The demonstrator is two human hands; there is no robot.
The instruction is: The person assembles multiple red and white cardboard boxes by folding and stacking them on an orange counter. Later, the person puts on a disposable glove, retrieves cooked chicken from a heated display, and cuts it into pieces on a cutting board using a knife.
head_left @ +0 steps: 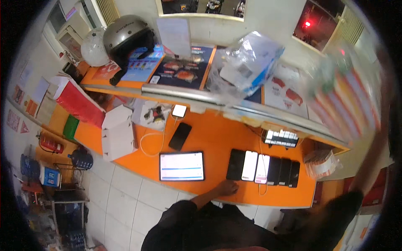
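Observation:
My left hand point(227, 188) rests on the orange desk point(217, 134), its fingers curled in with nothing visible in them. Just above it lies a row of several phones; one lit phone point(250, 166) shows a white screen, and a dark phone point(273, 170) is beside it. A tablet point(181, 166) with a lit screen lies to the left of this hand. On the right, my arm reaches up to my right hand point(383, 62), blurred at the dark picture rim. It holds up a clear plastic bag with coloured stripes point(345, 98), also smeared by motion, above the counter's right end.
A raised ledge point(188, 93) crosses behind the desk, bearing a grey helmet point(127, 35) and a clear plastic package point(249, 62). A black phone point(180, 136), a white cable, an opened white carton point(118, 131) and a small black-and-white device point(280, 138) occupy the desk.

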